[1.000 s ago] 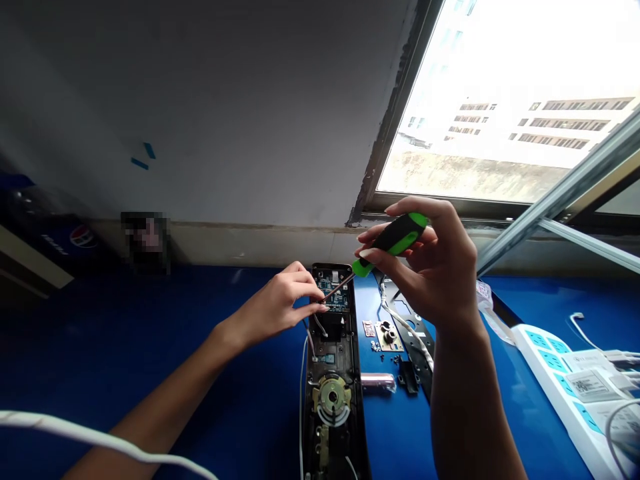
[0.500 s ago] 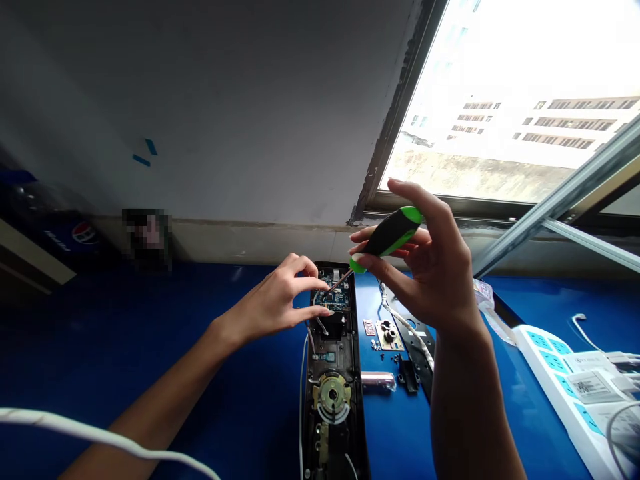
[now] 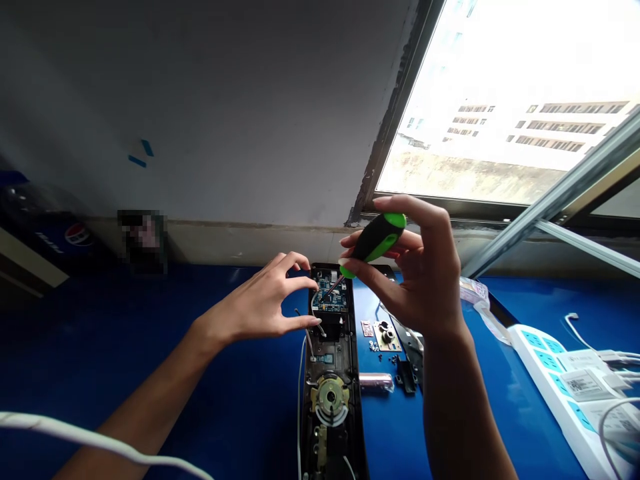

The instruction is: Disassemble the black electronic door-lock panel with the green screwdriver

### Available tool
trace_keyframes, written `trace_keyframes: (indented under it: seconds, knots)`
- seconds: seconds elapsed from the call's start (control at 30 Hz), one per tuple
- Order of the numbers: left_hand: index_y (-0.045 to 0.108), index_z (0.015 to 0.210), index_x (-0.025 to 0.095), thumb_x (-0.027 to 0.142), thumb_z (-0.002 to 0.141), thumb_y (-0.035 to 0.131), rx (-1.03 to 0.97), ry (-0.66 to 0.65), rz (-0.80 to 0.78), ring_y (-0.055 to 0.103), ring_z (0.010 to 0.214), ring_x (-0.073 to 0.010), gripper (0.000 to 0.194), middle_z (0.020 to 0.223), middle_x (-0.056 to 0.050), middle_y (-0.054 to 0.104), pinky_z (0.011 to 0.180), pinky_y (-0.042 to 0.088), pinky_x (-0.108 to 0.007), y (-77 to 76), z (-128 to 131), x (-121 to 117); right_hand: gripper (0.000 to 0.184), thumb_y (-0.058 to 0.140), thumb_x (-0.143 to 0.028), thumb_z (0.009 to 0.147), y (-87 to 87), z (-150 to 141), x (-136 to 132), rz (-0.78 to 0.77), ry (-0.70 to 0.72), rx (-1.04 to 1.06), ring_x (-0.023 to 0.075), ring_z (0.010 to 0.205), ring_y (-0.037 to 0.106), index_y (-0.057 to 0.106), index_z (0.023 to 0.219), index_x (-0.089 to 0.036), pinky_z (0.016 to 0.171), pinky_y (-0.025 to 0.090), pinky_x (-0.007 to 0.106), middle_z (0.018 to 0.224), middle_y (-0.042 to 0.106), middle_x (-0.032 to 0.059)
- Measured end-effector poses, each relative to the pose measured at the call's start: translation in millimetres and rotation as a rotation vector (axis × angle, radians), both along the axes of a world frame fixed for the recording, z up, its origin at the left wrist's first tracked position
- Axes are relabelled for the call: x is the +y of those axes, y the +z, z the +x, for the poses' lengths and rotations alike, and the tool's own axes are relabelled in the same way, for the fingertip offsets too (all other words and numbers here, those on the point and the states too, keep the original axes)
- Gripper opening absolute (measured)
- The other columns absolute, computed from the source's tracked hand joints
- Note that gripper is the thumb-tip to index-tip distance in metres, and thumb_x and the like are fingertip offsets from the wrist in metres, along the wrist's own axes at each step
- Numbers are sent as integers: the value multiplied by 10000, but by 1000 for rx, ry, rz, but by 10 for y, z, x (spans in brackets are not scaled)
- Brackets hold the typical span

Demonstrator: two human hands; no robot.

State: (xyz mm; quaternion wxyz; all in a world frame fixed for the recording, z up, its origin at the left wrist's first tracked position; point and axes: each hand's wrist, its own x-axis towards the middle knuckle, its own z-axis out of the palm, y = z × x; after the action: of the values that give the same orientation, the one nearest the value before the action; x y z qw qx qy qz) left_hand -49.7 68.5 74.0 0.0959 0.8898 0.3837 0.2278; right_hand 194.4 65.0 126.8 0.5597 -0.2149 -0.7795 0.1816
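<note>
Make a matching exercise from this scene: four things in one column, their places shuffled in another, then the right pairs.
Things:
1. screwdriver
2. circuit board
3. power strip
4. small screws

Places:
A. loose on the blue table
B. held in the right hand
C. set inside the black lock casing
D. at the table's far right

Pairs: 1-B, 2-C, 3-D, 4-A

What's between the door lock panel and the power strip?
Between the door lock panel and the power strip, the head view shows small screws, a metal plate, a metal cylinder, a black bracket and the right forearm.
</note>
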Motion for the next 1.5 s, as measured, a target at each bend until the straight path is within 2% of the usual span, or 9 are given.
trace_keyframes:
  seconds: [0.2, 0.4, 0.5, 0.77, 0.97, 1.13, 1.23, 1.37, 1.5]
  knots:
    - [714, 1229, 289, 575, 848, 760, 8, 10, -59, 557, 1291, -324, 479, 1433, -99, 458, 1089, 537, -481, -19, -11, 4, 619, 767, -118, 848, -22, -89, -25, -28, 10, -59, 210, 967, 759, 526, 1381, -321, 867, 680, 397, 1034, 747, -4]
    - [689, 1272, 280, 552, 853, 763, -10, 6, -79, 561, 1293, -325, 505, 1420, -104, 480, 1115, 518, -490, -28, -2, 10, 583, 744, -129, 878, -54, -183, -27, 12, 2, -113, 180, 972, 760, 531, 1385, -325, 890, 673, 365, 1259, 713, 17]
    - [674, 1287, 272, 541, 851, 767, -33, 3, -87, 573, 1278, -325, 520, 1407, -107, 494, 1116, 517, -491, -39, -2, 7, 566, 736, -148, 888, -64, -212, -34, 13, -17, -124, 193, 996, 765, 534, 1383, -333, 901, 671, 373, 1220, 727, 11]
    - [587, 1397, 292, 589, 862, 727, -41, 65, -175, 669, 1123, -309, 628, 1453, -118, 472, 967, 592, -449, -76, 51, -24, 607, 727, -110, 890, -83, -227, -48, 22, 32, -160, 200, 1078, 752, 533, 1421, -331, 926, 658, 360, 1281, 719, 12]
    - [621, 1367, 286, 581, 865, 726, -89, 60, -175, 695, 1041, -271, 591, 1430, -104, 533, 875, 598, -370, -120, 40, -18, 601, 788, -195, 875, -87, -244, -7, 208, -48, -200, 228, 1138, 720, 571, 1417, -338, 908, 646, 361, 1283, 725, 33]
    - [578, 1367, 274, 525, 878, 732, -94, 30, -242, 687, 1025, -262, 571, 1262, -77, 661, 834, 589, -360, -140, 52, 5, 479, 527, -147, 1013, -44, -269, -63, 78, 96, -102, 227, 1180, 692, 558, 1466, -301, 977, 622, 421, 1400, 664, 59]
    - [585, 1326, 267, 514, 872, 737, -93, 44, -252, 689, 1022, -268, 538, 1191, -67, 692, 828, 579, -362, -127, 85, -7, 442, 587, -114, 980, -27, -265, -85, 79, 90, -48, 220, 1105, 714, 647, 1370, -314, 941, 630, 420, 1305, 706, 47]
    - [571, 1352, 273, 500, 873, 731, -74, 68, -226, 678, 1079, -284, 554, 1203, -72, 686, 859, 571, -369, -113, 111, -26, 369, 790, -182, 870, -15, -243, -78, 194, -17, -51, 187, 927, 690, 739, 1218, -294, 753, 614, 355, 1070, 689, 45]
    - [577, 1337, 259, 465, 873, 727, -96, 42, -203, 690, 1010, -260, 529, 1173, -67, 690, 840, 584, -358, -121, 105, -23, 404, 545, -138, 1002, 2, -234, -106, 112, 71, -75, 212, 1086, 690, 660, 1365, -271, 894, 615, 419, 1266, 680, 79]
